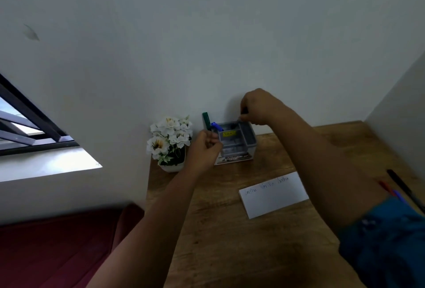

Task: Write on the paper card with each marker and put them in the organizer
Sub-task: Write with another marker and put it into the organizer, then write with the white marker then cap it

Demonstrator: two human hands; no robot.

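Where the wooden surface [230, 230] meets the wall, a pot of white artificial flowers [169, 140] stands at the far left, just beside the grey organizer [249, 140]. Next comes the left hand [203, 149], its fingers curled against the organizer's near left corner; whether it holds anything I cannot tell. A green marker [206, 120] and a blue marker [216, 126] stand tilted in the organizer's left compartment. Above its back rim the right hand [258, 107] pinches a dark marker [245, 111]. Nearer, the white paper card [273, 198] lies flat, handwriting along its top edge. Far right, red, blue and black pens [397, 183] lie together.
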